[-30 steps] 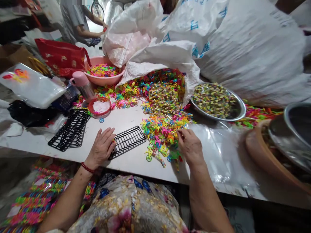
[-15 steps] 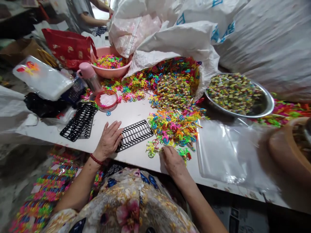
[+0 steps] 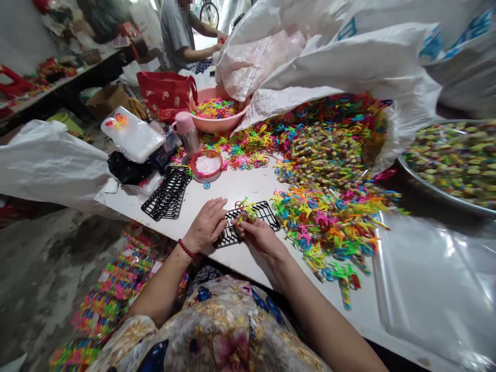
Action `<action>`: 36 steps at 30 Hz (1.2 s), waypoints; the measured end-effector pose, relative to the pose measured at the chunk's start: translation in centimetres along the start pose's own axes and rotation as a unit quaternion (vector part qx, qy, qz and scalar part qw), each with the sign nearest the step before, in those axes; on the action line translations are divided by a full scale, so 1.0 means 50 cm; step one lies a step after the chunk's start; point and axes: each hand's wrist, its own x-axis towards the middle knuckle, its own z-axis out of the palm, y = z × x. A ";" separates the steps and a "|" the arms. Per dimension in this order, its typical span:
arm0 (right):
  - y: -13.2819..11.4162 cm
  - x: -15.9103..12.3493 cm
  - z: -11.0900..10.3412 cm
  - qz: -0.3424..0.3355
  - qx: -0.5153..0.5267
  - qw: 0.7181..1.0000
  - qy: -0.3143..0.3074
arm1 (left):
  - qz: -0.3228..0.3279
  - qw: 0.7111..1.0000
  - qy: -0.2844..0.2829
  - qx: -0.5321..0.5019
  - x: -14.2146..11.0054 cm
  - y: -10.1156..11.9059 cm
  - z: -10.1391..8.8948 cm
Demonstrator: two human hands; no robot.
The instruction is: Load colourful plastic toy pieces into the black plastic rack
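Note:
A black plastic grid rack (image 3: 265,213) lies flat on the white table in front of me. My left hand (image 3: 207,225) rests at its left end, fingers stretched out and touching the rack's edge. Over the rack's middle, my right hand (image 3: 258,235) pinches a small yellow-green plastic toy bicycle (image 3: 248,206), whose lower part is hidden by the fingers. Right of the rack spreads a loose heap of colourful toy bicycles (image 3: 318,222), some with filled clear tubes.
More black racks (image 3: 168,194) are stacked at left, near a red basket (image 3: 206,165) and a pink-lidded flask (image 3: 188,134). A pink basin (image 3: 217,124) stands behind. Clear plastic bags (image 3: 426,289) and a metal bowl (image 3: 426,194) are at right. Another person (image 3: 178,36) works at the back.
My right hand has moved left from the heap's near edge to above the rack, carrying a yellow-green toy bicycle. My left hand stays at the rack's left end. The view has turned left.

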 end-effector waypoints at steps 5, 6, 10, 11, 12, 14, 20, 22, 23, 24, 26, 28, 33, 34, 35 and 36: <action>0.012 0.051 0.015 -0.081 -0.156 0.984 0.020 | -0.005 1.000 0.007 -0.024 0.002 -0.002 0.003; 0.014 0.059 0.016 -0.099 -0.201 0.974 0.028 | -0.007 1.000 0.010 -0.027 0.003 -0.001 0.004; 0.017 0.080 0.015 -0.167 -0.372 0.912 0.052 | -0.021 0.999 0.020 -0.030 0.004 0.006 0.005; 0.017 0.082 0.015 -0.178 -0.399 0.898 0.047 | -0.022 0.999 0.019 -0.027 0.004 0.007 0.005; 0.017 0.084 0.016 -0.187 -0.421 0.887 0.035 | -0.021 0.999 0.015 -0.022 0.004 0.008 0.005; 0.015 0.085 0.015 -0.206 -0.462 0.863 0.004 | -0.017 1.000 0.004 -0.011 0.002 0.007 0.005; 0.009 0.086 0.015 -0.229 -0.570 0.789 -0.019 | -0.009 0.999 -0.037 0.037 -0.004 0.001 0.010; 0.008 0.087 0.015 -0.233 -0.577 0.783 -0.016 | -0.012 0.998 -0.042 0.042 -0.004 0.002 0.010; 0.007 0.088 0.014 -0.232 -0.577 0.783 -0.013 | -0.015 0.998 -0.044 0.044 -0.004 0.003 0.010; 0.007 0.089 0.013 -0.230 -0.575 0.785 -0.010 | -0.019 0.998 -0.046 0.045 -0.003 0.004 0.009; 0.009 0.090 0.011 -0.231 -0.570 0.788 -0.008 | -0.024 0.997 -0.051 0.045 0.000 0.007 0.008; 0.014 0.091 0.007 -0.246 -0.565 0.788 -0.013 | -0.024 0.997 -0.054 0.047 0.002 0.008 0.006; 0.029 0.089 -0.002 -0.282 -0.572 0.770 -0.020 | -0.013 0.997 -0.053 0.058 0.005 0.009 0.006; 0.030 0.088 -0.003 -0.281 -0.584 0.762 -0.020 | -0.013 0.997 -0.055 0.059 0.005 0.010 0.007; 0.031 0.087 -0.003 -0.278 -0.598 0.752 -0.021 | -0.015 0.996 -0.056 0.060 0.006 0.010 0.008; 0.031 0.086 -0.003 -0.274 -0.613 0.741 -0.021 | -0.017 0.996 -0.057 0.062 0.006 0.011 0.009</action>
